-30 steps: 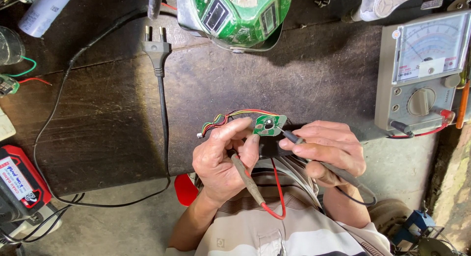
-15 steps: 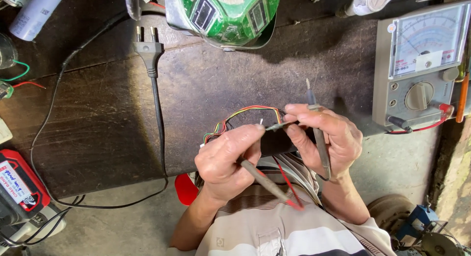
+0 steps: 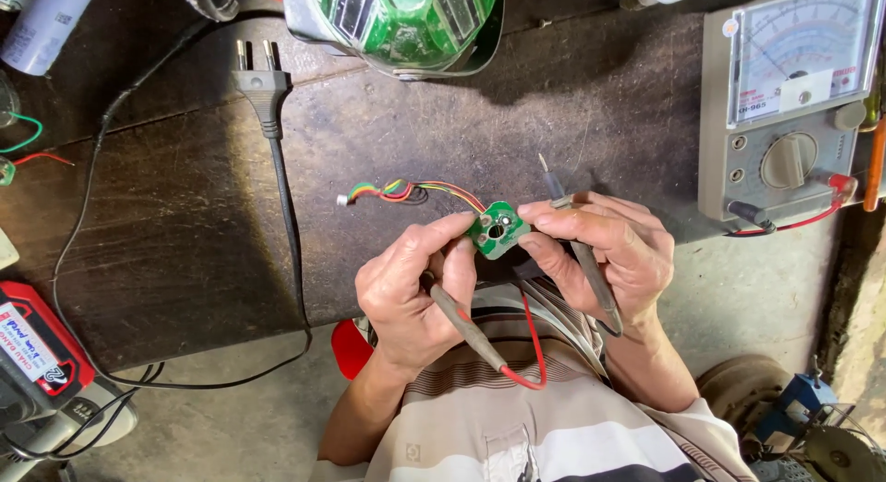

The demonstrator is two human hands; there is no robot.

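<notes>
Nearest the camera, the person's striped shirt (image 3: 554, 445) is filling the bottom of the view, and both forearms are reaching up and away from it toward the bench (image 3: 185, 214).

The left hand (image 3: 415, 293) is curling around a red-leaded probe (image 3: 471, 330), whose shaft is running down and right across the palm toward the shirt; its thumb and forefinger are at the same time pinching the left edge of a small green circuit board (image 3: 496, 230). The right hand (image 3: 604, 251) is gripping a black probe (image 3: 577, 251) like a pen, its metal tip pointing up and away past the knuckles, while its fingertips are pressing the board's right edge.

So the board is sitting between the two hands, held just above the near edge of the bench and touching both, about equally near to each. Its multicoloured wire bundle (image 3: 406, 190) is trailing up and left onto the dark wood, ending in a small white connector.

Farther off, a black mains plug (image 3: 261, 80) and cord are lying to the left, an analogue multimeter (image 3: 784, 113) is standing at the right with its leads plugged in, and a large green circuit board in a housing (image 3: 397, 25) is resting at the far edge.
</notes>
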